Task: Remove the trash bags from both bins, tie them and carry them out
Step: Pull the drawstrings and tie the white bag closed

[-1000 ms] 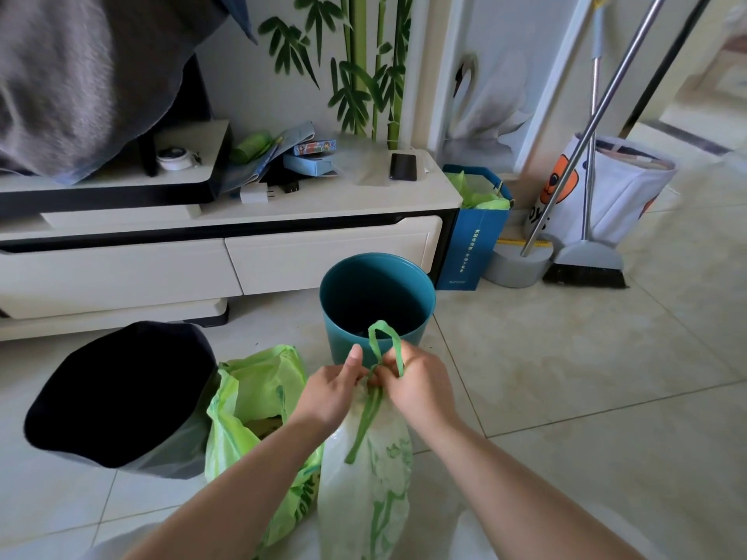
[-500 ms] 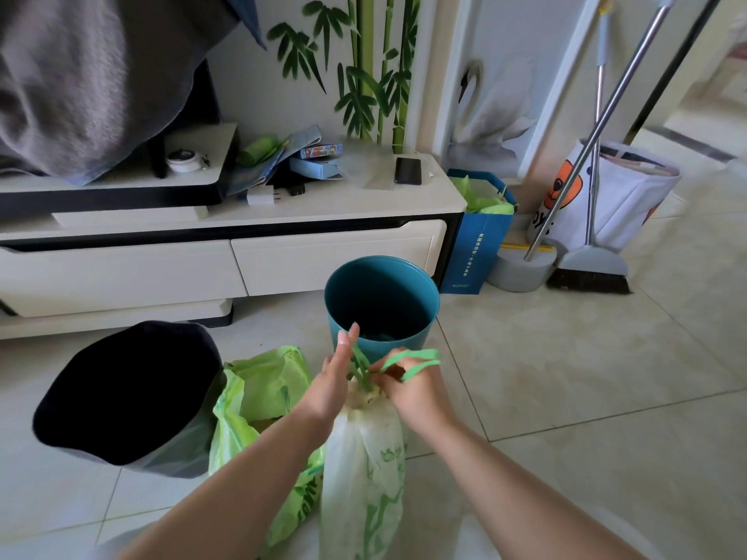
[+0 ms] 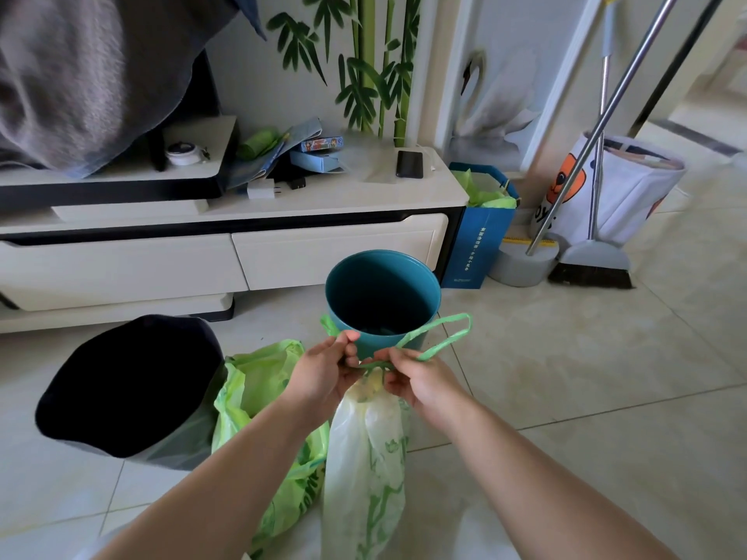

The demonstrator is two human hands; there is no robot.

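A white trash bag with green print (image 3: 366, 470) hangs in front of me, its neck gathered. My left hand (image 3: 323, 375) and my right hand (image 3: 418, 383) each pinch the bag's green drawstring (image 3: 438, 341) at the neck; one loop sticks out to the right. Just beyond stands the teal bin (image 3: 382, 301), with no bag in it. A light green trash bag (image 3: 262, 398) lies open on the floor to the left, beside a dark-lined bin (image 3: 129, 388) that leans over.
A white TV cabinet (image 3: 226, 240) runs along the wall behind the bins, with a phone (image 3: 409, 164) and small boxes on it. To the right stand a blue paper bag (image 3: 481, 236), a broom and dustpan (image 3: 592, 260) and a white laundry bag (image 3: 622, 187). Tiled floor stretches to the right.
The drawstring loop swung from upright above my hands to the right. My hands have pulled apart along the string and the bag's neck has drawn tighter.
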